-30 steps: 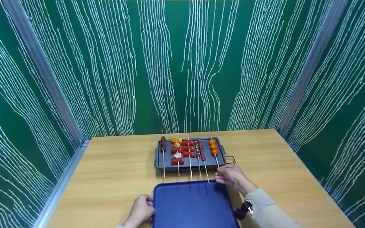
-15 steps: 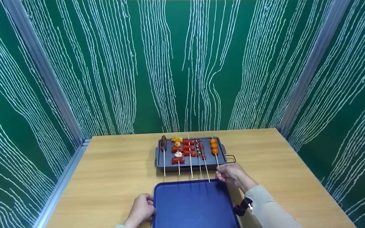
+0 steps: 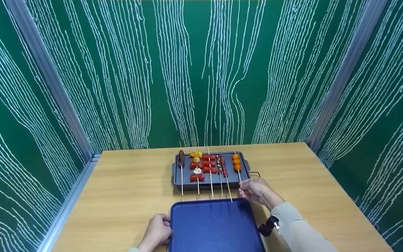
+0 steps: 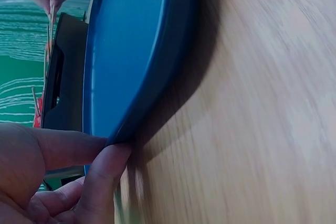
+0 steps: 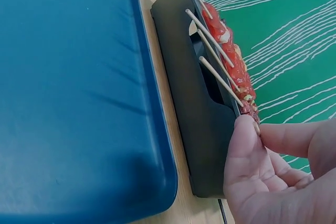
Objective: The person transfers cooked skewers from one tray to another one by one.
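My right hand (image 3: 257, 191) pinches the stick end of a skewer of orange balls (image 3: 237, 163) between thumb and fingers, at the front right corner of a dark tabletop grill (image 3: 186, 176). The balls lie over the grill plate. In the right wrist view the thumb and forefinger (image 5: 286, 139) meet at the stick, which they mostly hide. My left hand (image 3: 157, 229) holds the left rim of a blue rectangular tray (image 3: 215, 224); the left wrist view shows thumb and forefinger pinching that rim (image 4: 118, 129). The tray's surface is bare.
Several other skewers lie on the grill: a brown one (image 3: 181, 159), red sausage pieces (image 3: 209, 163) and thin ones with small pieces (image 3: 224, 166). Their sticks reach past the grill's front edge towards the tray. A wire handle (image 3: 255, 174) juts from the grill's right side.
Very little differs. The right hand has moved slightly up and to the right, still pinching the orange-ball skewer. The left hand stays at the tray rim.
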`<control>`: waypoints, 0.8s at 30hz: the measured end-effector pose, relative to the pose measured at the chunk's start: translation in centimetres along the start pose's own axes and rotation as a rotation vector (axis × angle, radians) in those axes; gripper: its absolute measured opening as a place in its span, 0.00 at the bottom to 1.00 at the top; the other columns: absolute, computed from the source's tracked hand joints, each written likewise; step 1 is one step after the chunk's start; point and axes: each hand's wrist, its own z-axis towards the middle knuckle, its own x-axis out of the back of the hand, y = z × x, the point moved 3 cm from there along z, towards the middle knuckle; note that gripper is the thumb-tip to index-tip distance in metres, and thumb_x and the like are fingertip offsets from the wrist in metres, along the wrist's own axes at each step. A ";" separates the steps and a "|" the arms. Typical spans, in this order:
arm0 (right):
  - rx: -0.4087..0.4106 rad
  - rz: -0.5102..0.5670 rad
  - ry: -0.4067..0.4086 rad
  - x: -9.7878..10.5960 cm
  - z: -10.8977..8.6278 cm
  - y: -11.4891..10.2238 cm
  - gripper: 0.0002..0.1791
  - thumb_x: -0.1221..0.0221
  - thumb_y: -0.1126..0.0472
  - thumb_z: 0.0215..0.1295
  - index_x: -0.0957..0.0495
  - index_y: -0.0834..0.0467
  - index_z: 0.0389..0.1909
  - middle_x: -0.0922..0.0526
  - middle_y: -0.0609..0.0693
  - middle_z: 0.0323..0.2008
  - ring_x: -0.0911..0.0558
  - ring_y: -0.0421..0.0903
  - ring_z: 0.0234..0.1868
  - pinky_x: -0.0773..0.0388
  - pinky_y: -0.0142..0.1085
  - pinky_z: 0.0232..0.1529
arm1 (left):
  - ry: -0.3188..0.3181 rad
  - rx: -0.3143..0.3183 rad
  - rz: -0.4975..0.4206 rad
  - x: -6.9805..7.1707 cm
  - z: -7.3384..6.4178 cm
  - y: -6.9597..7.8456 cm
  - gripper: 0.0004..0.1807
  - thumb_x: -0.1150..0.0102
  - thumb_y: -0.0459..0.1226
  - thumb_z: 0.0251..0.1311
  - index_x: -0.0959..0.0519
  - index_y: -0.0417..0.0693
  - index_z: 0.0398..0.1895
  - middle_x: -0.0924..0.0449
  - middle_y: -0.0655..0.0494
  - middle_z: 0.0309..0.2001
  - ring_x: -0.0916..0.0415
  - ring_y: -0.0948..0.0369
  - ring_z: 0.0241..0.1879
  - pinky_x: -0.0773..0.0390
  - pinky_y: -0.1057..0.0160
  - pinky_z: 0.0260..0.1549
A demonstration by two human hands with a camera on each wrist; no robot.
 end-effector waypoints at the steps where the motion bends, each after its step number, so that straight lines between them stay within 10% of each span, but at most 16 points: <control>1: -0.001 -0.006 -0.001 0.0 0.0 0.0 0.07 0.47 0.78 0.71 0.23 0.67 0.42 0.18 0.52 0.26 0.18 0.43 0.26 0.17 0.28 0.27 | 0.000 0.007 -0.004 0.0 0.0 0.0 0.21 0.49 0.19 0.43 0.17 0.31 0.42 0.20 0.50 0.34 0.22 0.59 0.35 0.13 0.65 0.31; 15: 0.034 -0.058 -0.008 0.4 -0.8 -0.6 0.07 0.46 0.77 0.72 0.21 0.65 0.41 0.17 0.52 0.26 0.17 0.42 0.26 0.15 0.30 0.29 | 0.027 0.014 0.028 -0.3 0.1 0.2 0.21 0.51 0.19 0.48 0.15 0.31 0.44 0.17 0.49 0.35 0.20 0.58 0.37 0.12 0.58 0.40; 24: 0.050 -0.087 -0.050 0.9 -2.8 -1.1 0.07 0.44 0.74 0.72 0.20 0.62 0.41 0.15 0.51 0.31 0.15 0.43 0.31 0.12 0.31 0.34 | 0.012 0.078 -0.044 -0.4 -0.1 0.2 0.21 0.52 0.18 0.49 0.16 0.31 0.45 0.20 0.48 0.36 0.20 0.56 0.37 0.10 0.62 0.27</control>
